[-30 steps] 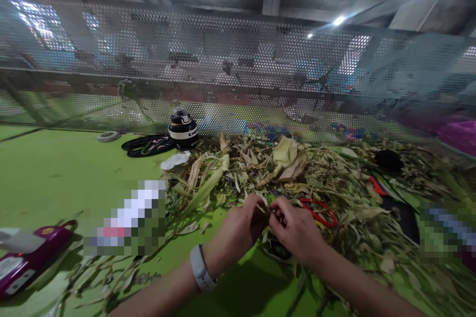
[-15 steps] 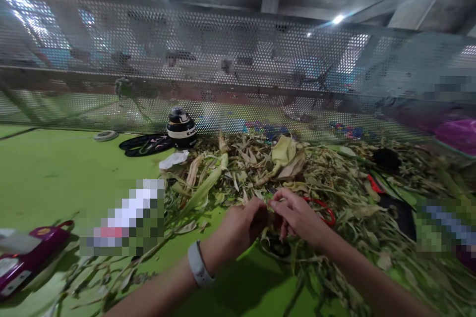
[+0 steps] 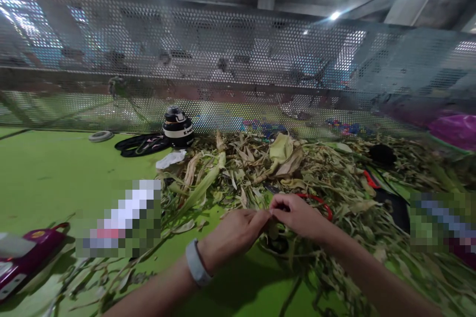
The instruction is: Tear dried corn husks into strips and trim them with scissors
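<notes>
My left hand (image 3: pixel 241 230), with a pale band on its wrist, is closed, its thumb and forefinger pinched together. Against those fingertips press the pinched fingers of my right hand (image 3: pixel 297 215). Whatever lies between them is too small or too hidden to name. Both hands are just above the near edge of a pile of dry, corn-husk-like leaves (image 3: pixel 245 153). Behind my right hand shows a red loop (image 3: pixel 323 204), partly covered. Below the fingertips, a dark rounded object (image 3: pixel 277 244) lies half hidden among leaves.
A bright green surface (image 3: pixel 92 168) carries everything. A black-and-white jug (image 3: pixel 178 129), a black flat item (image 3: pixel 141 144) and a white crumpled piece (image 3: pixel 171 159) stand left of the pile. A purple device (image 3: pixel 33 257) lies near left. Perforated mesh (image 3: pixel 223 49) closes the back.
My hands have come together at the fingertips. The right fingers, spread before, have curled into a pinch. The left hand has flattened and turned back up. The view has shifted slightly.
</notes>
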A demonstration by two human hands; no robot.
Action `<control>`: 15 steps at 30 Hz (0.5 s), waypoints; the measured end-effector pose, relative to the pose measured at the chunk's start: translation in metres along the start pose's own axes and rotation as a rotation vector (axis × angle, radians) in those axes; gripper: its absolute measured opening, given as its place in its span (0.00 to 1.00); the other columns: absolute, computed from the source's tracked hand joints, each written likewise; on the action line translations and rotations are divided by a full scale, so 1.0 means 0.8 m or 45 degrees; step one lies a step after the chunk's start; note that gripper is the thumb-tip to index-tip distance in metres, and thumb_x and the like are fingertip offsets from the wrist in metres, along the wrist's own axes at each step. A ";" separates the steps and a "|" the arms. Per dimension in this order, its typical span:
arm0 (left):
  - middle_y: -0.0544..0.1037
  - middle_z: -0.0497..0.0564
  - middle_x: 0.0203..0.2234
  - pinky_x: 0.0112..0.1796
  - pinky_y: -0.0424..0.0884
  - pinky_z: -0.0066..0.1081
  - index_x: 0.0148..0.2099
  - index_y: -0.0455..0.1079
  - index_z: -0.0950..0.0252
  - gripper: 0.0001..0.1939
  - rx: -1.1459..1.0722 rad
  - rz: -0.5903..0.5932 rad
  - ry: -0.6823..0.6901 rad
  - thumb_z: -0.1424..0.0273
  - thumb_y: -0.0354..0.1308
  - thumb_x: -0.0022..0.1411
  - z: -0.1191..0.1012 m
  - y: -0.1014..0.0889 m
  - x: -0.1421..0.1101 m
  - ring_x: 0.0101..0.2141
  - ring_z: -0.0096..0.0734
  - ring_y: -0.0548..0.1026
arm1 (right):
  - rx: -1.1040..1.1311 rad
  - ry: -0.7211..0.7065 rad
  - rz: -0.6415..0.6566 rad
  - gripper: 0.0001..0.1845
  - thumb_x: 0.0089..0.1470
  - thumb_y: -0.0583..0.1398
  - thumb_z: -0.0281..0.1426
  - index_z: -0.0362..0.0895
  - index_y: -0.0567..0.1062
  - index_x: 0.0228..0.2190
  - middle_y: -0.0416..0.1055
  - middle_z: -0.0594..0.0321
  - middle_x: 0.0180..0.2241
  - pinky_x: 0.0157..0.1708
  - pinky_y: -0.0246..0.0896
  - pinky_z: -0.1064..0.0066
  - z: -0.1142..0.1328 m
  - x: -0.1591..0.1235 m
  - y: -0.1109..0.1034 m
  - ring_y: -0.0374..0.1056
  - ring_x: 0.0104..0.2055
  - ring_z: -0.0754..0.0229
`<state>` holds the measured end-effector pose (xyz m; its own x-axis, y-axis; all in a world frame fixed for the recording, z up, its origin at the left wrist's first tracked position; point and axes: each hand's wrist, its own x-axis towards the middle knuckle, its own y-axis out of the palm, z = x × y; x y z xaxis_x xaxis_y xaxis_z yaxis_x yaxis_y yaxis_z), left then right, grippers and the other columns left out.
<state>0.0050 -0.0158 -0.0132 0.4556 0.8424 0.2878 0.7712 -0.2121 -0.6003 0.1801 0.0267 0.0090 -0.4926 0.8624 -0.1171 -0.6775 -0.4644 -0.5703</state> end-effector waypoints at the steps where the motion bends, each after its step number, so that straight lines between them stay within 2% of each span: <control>1: 0.71 0.48 0.21 0.23 0.57 0.25 0.34 0.68 0.63 0.07 0.021 0.035 0.016 0.68 0.49 0.60 0.000 0.000 0.000 0.20 0.25 0.65 | 0.003 0.004 0.005 0.04 0.46 0.55 0.26 0.40 0.68 0.22 0.60 0.69 0.19 0.21 0.49 0.78 0.000 0.000 0.000 0.54 0.22 0.68; 4: 0.72 0.49 0.22 0.24 0.58 0.25 0.36 0.67 0.63 0.06 0.034 0.100 0.076 0.69 0.50 0.60 -0.003 0.001 -0.001 0.20 0.24 0.66 | 0.085 -0.005 0.021 0.07 0.48 0.55 0.30 0.40 0.69 0.23 0.63 0.68 0.20 0.24 0.52 0.76 -0.001 0.000 0.003 0.56 0.24 0.67; 7: 0.73 0.48 0.24 0.26 0.60 0.24 0.39 0.64 0.63 0.06 -0.114 0.152 0.057 0.71 0.53 0.57 -0.007 0.005 -0.001 0.23 0.25 0.68 | 0.174 -0.089 -0.159 0.11 0.50 0.55 0.36 0.40 0.68 0.25 0.64 0.66 0.23 0.27 0.55 0.75 0.000 0.002 0.004 0.59 0.27 0.65; 10: 0.71 0.44 0.21 0.24 0.61 0.23 0.41 0.61 0.63 0.13 -0.501 0.237 -0.140 0.70 0.59 0.53 -0.011 0.005 0.002 0.23 0.24 0.68 | 0.249 -0.083 -0.408 0.13 0.52 0.54 0.40 0.42 0.66 0.27 0.60 0.69 0.20 0.23 0.54 0.75 0.000 0.006 0.001 0.57 0.22 0.66; 13: 0.69 0.41 0.20 0.22 0.62 0.22 0.40 0.58 0.63 0.19 -0.992 0.280 -0.353 0.67 0.62 0.50 -0.011 0.002 0.007 0.20 0.21 0.68 | 0.282 -0.024 -0.433 0.14 0.52 0.54 0.42 0.43 0.65 0.26 0.56 0.71 0.18 0.18 0.50 0.76 -0.001 0.008 -0.005 0.53 0.18 0.68; 15: 0.69 0.40 0.19 0.21 0.61 0.21 0.40 0.58 0.63 0.21 -1.184 0.298 -0.468 0.66 0.64 0.47 -0.008 0.001 0.010 0.18 0.20 0.68 | 0.246 -0.099 -0.435 0.14 0.52 0.54 0.41 0.43 0.65 0.26 0.59 0.70 0.20 0.21 0.54 0.75 -0.001 0.009 -0.007 0.56 0.21 0.66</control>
<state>0.0117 -0.0124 -0.0066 0.5949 0.7972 -0.1023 0.7912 -0.5585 0.2490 0.1809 0.0355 0.0108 -0.2557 0.9594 0.1191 -0.8962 -0.1890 -0.4014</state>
